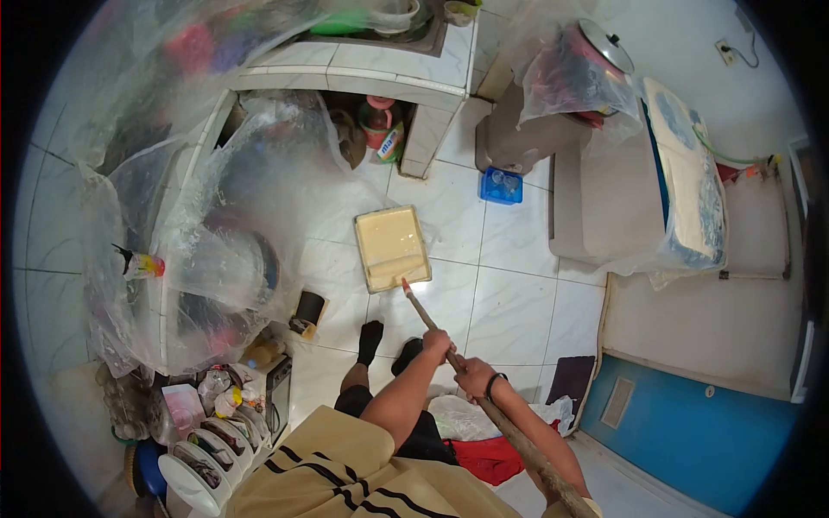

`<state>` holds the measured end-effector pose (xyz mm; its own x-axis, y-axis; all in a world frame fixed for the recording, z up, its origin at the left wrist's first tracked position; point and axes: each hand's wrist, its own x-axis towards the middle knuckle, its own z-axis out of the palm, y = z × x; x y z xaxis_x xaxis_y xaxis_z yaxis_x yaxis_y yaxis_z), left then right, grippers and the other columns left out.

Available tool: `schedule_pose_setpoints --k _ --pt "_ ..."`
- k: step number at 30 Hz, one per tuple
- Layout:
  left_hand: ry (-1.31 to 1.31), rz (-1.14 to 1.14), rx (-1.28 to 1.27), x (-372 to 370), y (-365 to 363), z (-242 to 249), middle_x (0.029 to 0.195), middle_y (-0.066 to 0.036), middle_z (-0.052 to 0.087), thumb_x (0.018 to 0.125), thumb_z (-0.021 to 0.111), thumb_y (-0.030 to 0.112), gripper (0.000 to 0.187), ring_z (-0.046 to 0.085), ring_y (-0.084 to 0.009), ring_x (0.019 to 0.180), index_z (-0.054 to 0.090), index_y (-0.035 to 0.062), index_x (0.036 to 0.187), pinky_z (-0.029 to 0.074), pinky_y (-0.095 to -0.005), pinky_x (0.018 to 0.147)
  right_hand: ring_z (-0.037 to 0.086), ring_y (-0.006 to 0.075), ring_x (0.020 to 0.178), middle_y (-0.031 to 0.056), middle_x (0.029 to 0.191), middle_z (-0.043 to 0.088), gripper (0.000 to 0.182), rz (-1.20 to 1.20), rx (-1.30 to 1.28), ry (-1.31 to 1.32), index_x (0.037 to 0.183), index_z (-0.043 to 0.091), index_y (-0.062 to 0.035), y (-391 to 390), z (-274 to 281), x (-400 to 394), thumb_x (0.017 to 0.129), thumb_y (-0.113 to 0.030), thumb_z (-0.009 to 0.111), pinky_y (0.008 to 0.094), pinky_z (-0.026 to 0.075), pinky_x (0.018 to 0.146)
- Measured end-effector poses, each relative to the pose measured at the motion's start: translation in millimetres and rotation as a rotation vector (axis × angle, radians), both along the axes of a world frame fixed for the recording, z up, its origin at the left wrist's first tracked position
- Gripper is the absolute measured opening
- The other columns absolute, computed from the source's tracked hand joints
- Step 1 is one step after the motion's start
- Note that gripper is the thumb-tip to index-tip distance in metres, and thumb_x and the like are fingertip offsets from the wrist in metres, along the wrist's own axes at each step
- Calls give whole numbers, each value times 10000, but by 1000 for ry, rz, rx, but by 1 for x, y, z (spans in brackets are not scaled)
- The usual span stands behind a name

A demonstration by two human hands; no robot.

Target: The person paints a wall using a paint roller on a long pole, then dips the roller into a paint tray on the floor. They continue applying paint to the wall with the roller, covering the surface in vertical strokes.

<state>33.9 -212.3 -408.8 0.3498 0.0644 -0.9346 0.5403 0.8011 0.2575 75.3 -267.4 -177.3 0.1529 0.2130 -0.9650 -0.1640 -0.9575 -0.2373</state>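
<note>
My left hand is closed round a long wooden pole, nearer its far end. Just behind it on the same pole, my right hand is wrapped round the wood, with a dark band on the wrist. The pole slants away from me to a paint tray on the tiled floor. Its reddish tip meets a roller lying across the near end of the tray. Pale yellow paint covers the tray's inside and the roller.
A black cylinder stands left of my feet. Clear plastic sheeting drapes the left counter. A blue container sits beyond the tray, near a covered washing machine. Red cloth lies beside my legs.
</note>
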Motion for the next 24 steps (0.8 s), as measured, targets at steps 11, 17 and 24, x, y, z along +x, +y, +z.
schedule_pose_setpoints --k 11,17,24 --pt "53 63 133 23 15 62 571 -149 549 893 415 124 205 579 -264 454 501 -46 816 466 -375 401 559 203 419 109 577 552 235 8 147 -117 1026 504 6 6 52 14 830 -118 462 338 485 387" --pt "193 46 25 7 -7 76 595 -141 555 873 425 101 174 578 -252 463 502 -55 878 472 -371 412 510 145 406 79 604 552 464 -1 31 -7 1302 439 -87 -11 51 5 843 -148 465 287 456 368" --pt "69 -38 -10 1 -2 13 585 -151 576 831 436 25 189 589 -251 520 541 -13 678 464 -376 459 542 163 427 73 601 528 448 23 35 -2 1281 433 -71 -9 -4 1 838 -122 473 309 469 370"
